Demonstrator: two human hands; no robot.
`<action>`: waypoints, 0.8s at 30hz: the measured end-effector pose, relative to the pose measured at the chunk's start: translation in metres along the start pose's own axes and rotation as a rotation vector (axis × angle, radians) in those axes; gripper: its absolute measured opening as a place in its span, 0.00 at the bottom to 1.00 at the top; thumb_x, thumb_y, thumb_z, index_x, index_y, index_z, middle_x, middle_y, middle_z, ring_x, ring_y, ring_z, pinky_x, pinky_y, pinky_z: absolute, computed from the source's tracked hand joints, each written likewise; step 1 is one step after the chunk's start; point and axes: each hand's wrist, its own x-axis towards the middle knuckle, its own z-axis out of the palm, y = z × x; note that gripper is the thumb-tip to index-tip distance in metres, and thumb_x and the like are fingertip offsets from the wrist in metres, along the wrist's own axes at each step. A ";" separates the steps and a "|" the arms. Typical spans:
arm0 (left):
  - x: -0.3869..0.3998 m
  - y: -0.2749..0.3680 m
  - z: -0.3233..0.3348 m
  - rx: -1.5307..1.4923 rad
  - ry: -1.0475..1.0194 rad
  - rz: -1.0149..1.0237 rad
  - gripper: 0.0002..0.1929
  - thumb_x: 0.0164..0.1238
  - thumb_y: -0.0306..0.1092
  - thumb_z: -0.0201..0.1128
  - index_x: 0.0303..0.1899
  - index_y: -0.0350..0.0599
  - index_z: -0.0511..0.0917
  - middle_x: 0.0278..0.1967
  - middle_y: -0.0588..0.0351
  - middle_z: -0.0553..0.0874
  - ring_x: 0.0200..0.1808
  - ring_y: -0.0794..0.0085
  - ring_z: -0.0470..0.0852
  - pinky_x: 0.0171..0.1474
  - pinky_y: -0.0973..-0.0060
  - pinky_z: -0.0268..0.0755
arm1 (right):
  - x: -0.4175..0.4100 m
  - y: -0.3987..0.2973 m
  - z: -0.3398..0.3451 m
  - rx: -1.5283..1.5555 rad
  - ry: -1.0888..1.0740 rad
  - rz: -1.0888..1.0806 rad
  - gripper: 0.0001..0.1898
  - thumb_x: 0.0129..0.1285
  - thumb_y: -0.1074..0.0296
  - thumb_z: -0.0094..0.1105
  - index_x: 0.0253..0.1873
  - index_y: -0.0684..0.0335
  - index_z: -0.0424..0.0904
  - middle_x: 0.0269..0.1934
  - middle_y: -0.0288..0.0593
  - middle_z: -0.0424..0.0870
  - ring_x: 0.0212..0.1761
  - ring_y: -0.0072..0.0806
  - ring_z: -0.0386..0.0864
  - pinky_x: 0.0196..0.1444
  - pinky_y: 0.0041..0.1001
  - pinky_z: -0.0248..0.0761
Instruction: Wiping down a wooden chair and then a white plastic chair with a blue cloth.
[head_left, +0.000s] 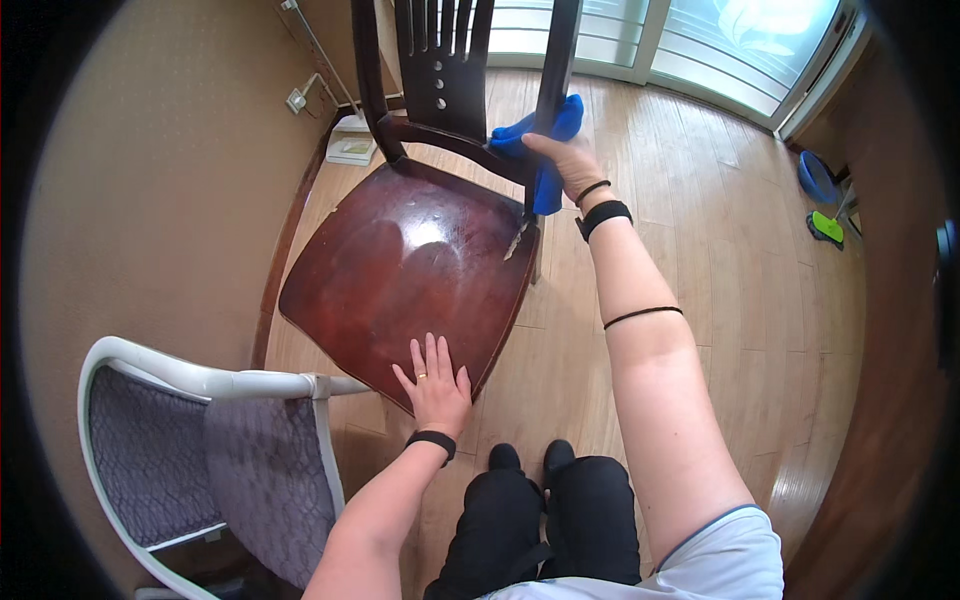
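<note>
A dark red-brown wooden chair stands before me, its slatted backrest at the far side. My left hand lies flat with spread fingers on the near edge of the glossy seat. At the right backrest post, my right hand grips a blue cloth wrapped around the post's lower part. The thumb is on the near side of the post; most of the other fingers are hidden. Chipped finish shows at the seat's back right corner.
A white-framed armchair with grey patterned upholstery stands close at the left. Behind the wooden chair, a white long-handled dustpan rests by the wall. A blue basin and a green brush head are at right, near glass sliding doors.
</note>
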 end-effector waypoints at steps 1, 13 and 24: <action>-0.001 -0.002 0.000 -0.008 0.005 0.011 0.29 0.64 0.43 0.52 0.65 0.43 0.61 0.68 0.51 0.60 0.72 0.57 0.50 0.67 0.41 0.37 | -0.001 0.006 -0.002 0.054 -0.005 -0.015 0.22 0.51 0.68 0.69 0.51 0.64 0.73 0.43 0.38 0.78 0.44 0.27 0.76 0.50 0.26 0.69; -0.021 -0.043 -0.012 -0.112 -0.022 0.401 0.30 0.59 0.41 0.58 0.63 0.47 0.64 0.66 0.54 0.64 0.70 0.59 0.55 0.68 0.45 0.40 | -0.143 -0.012 -0.052 0.099 0.230 -0.195 0.13 0.56 0.73 0.63 0.46 0.68 0.76 0.43 0.44 0.82 0.47 0.29 0.79 0.56 0.28 0.68; -0.050 -0.096 -0.031 0.087 -0.092 0.526 0.26 0.63 0.43 0.55 0.64 0.57 0.64 0.66 0.61 0.65 0.69 0.62 0.56 0.69 0.45 0.40 | -0.288 -0.027 -0.010 -0.142 0.482 -0.058 0.19 0.57 0.70 0.64 0.52 0.66 0.71 0.46 0.39 0.77 0.48 0.25 0.74 0.52 0.26 0.67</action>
